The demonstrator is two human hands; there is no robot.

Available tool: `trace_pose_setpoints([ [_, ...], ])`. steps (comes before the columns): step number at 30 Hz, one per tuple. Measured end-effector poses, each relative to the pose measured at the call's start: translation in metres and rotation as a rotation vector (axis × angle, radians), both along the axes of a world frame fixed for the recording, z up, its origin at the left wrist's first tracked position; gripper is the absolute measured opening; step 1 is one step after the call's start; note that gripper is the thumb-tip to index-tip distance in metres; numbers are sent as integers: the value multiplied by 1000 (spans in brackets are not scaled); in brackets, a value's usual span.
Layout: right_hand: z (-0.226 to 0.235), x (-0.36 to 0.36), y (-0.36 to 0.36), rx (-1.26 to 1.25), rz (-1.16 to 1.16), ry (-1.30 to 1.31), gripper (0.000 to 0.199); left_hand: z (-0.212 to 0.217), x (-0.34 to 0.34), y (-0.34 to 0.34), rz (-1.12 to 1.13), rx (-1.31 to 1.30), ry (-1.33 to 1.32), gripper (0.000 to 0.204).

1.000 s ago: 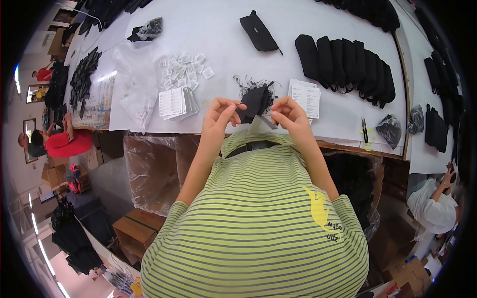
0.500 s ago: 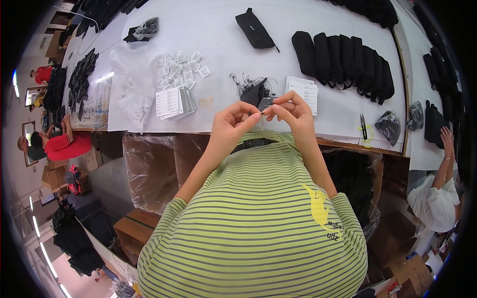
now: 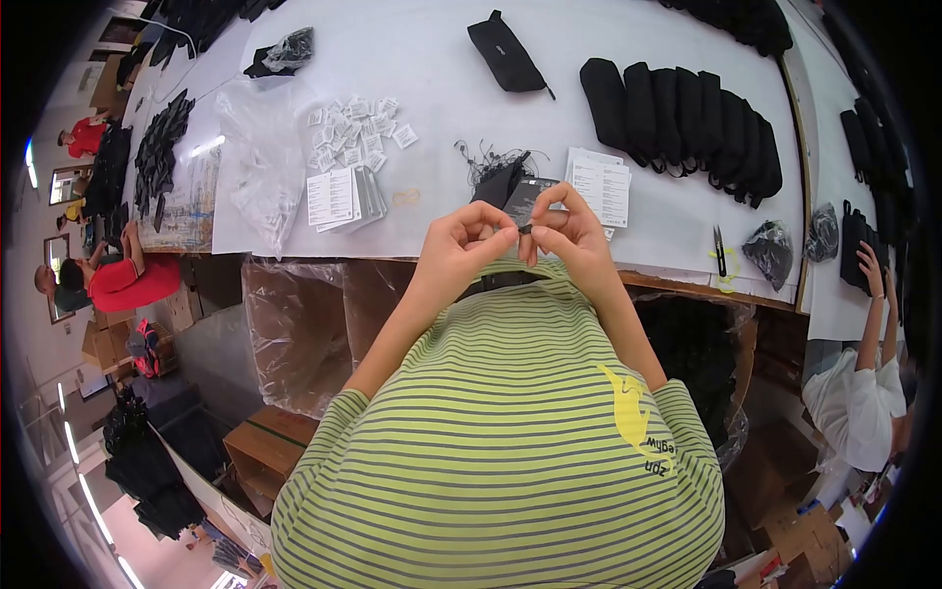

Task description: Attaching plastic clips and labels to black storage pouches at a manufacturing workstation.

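Both hands meet just over the table's near edge. A black printed card (image 3: 522,199), likely a hang tag, hangs at my right hand (image 3: 572,231), whose fingers are closed at its near end. My left hand (image 3: 465,240) pinches close beside it, its fingertips nearly touching the right ones; a small dark bit, perhaps a cord end, shows between them. Just beyond lie a stack of black tags (image 3: 494,188) and a tangle of thin black strings (image 3: 478,162). White printed cards (image 3: 601,182) lie right of my hands; another stack of white cards (image 3: 339,199) is at the left.
Small white square labels (image 3: 353,133) lie scattered at left beside a clear plastic bag (image 3: 257,157). One black zip pouch (image 3: 508,54) lies at the back; a row of black pouches (image 3: 677,118) fills the right. Black-handled snips (image 3: 718,253) lie near the right edge. A co-worker (image 3: 859,393) works at far right.
The black card has turned to show more of its face, and my right fingers have shifted closer to the left fingertips. The co-worker's hands at the right have moved.
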State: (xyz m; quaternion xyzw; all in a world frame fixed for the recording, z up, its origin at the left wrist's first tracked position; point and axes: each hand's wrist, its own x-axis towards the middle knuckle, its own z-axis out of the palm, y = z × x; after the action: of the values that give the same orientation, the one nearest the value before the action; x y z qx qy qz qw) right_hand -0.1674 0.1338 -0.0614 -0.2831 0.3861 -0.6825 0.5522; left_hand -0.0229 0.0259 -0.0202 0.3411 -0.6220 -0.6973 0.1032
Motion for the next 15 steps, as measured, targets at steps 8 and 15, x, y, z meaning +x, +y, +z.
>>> trace_pose_setpoints([
  [8,3,5,0,-12,-57,63,14,-4,1,-1,22,69,23,13],
  [15,8,7,2,74,-78,427,15,3,3,-7,-43,92,-56,11],
])
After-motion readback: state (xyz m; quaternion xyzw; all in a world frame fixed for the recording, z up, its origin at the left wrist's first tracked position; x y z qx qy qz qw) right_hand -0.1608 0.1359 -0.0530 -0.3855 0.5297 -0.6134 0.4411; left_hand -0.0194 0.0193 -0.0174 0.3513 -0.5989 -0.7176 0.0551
